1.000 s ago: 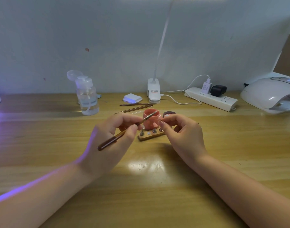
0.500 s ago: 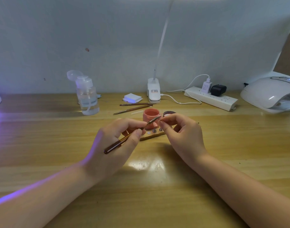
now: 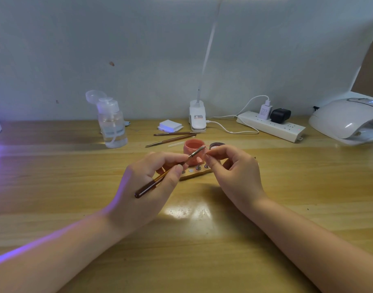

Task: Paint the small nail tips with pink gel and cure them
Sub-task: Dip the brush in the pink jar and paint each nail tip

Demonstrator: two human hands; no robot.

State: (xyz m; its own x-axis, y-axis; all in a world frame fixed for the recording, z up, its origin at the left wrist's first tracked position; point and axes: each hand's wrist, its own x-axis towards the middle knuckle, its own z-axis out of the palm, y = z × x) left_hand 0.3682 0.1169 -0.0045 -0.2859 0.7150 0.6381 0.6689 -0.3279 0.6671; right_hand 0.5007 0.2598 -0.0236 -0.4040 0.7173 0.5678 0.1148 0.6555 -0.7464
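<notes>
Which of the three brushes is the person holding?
The dark-handled brush in the left hand, its tip raised near the pink jar. The other two brushes lie flat on the table, behind the jar.

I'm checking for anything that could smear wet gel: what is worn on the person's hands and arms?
Nothing visible: the left hand and right hand are bare, without gloves, rings, watch or bracelets. Both forearms are uncovered to the frame edge, no sleeves. Fingernails look short, without obvious coloured polish.
</notes>
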